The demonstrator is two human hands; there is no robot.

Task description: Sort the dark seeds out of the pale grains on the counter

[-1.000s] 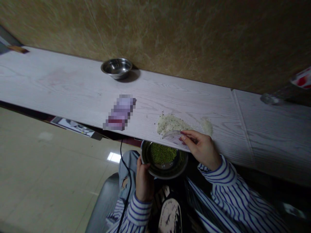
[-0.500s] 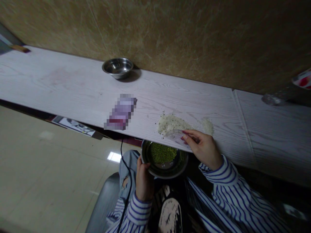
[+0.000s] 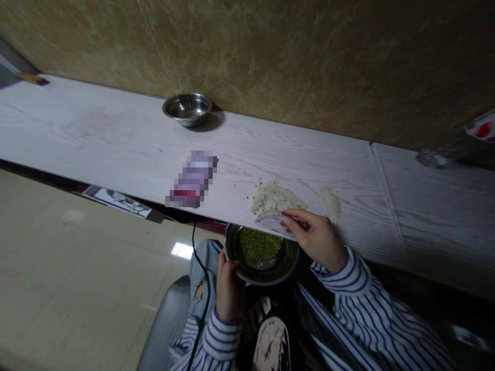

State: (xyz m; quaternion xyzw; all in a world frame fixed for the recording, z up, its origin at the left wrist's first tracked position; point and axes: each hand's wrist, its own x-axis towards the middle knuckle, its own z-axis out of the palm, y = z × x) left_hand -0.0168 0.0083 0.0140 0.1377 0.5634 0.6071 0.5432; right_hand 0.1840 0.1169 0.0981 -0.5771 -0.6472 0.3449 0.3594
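A marbled wall [image 3: 270, 62] backs the pale desk [image 3: 127, 149], whose front edge overhangs part of a metal bowl [image 3: 270, 276]. The person's left hand [image 3: 229, 288] is clamped on that bowl's rim, green beans [image 3: 260, 245] inside; the right hand [image 3: 317, 239] pinches a thin clear piece [image 3: 268, 219] beside dark-specked white grains [image 3: 273, 198]. Keeping the piece low and the bowl close under the edge would likely limit spills. Room to move lies behind the grains; a smaller pile [image 3: 330, 202] sits near the right hand, and a blurred slab [image 3: 193, 178] lies leftward.
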